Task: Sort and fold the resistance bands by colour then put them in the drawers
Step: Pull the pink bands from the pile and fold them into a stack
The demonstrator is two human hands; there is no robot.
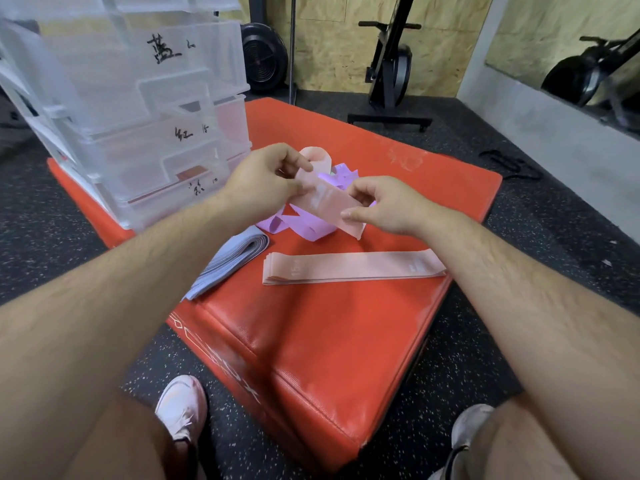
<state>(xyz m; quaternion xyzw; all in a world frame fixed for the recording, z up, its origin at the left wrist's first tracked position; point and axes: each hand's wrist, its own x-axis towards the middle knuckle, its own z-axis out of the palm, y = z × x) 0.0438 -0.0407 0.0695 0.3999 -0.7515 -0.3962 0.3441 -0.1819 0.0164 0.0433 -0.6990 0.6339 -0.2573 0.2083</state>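
Both hands hold one pink resistance band point(329, 202) above the red padded box point(311, 323). My left hand point(266, 181) pinches its far looped end; my right hand point(384, 206) pinches its near end. Under them lies a loose heap of purple bands point(308, 226). A flat stack of pink bands point(353, 266) rests on the box in front of the heap. A folded stack of blue-grey bands point(228, 261) lies to its left. The clear plastic drawer unit point(138, 116) stands at the box's back left, with handwritten labels on its drawer fronts.
My two shoes point(181, 410) stand on the black speckled floor by the box's near edge. Exercise machines point(391, 67) stand against the wooden back wall. A black strap point(512, 164) lies on the floor to the right.
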